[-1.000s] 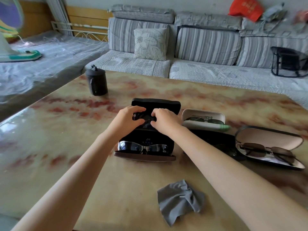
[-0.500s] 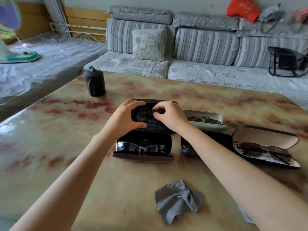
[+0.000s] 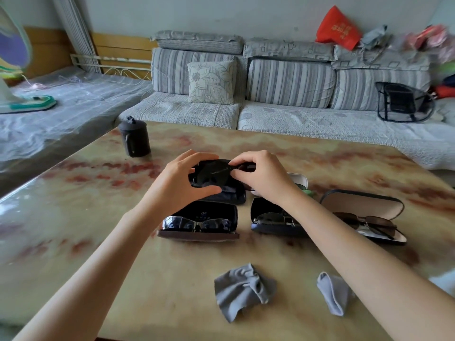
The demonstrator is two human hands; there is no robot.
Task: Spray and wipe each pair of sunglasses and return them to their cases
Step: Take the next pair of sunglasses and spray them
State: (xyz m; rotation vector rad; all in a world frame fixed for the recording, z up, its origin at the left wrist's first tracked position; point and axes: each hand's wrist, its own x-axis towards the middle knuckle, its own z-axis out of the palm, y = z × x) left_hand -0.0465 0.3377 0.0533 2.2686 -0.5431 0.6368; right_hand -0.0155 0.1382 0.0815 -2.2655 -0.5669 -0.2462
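Through the head camera, your left hand (image 3: 181, 179) and right hand (image 3: 262, 175) hold a dark pair of sunglasses (image 3: 211, 174) over a black case (image 3: 234, 196). Your left fingers (image 3: 197, 156) curl round one lens, thumb underneath. Your right fingers (image 3: 245, 159) pinch the frame beside it. Just nearer you than the fingers sit a brown-edged case (image 3: 197, 236), a navy case (image 3: 269, 230) and a cream-lined case (image 3: 362, 204), all open with glasses inside. A grey cloth (image 3: 241, 289) and a second grey cloth (image 3: 332, 295) lie on the surface (image 3: 73, 217), nearer still.
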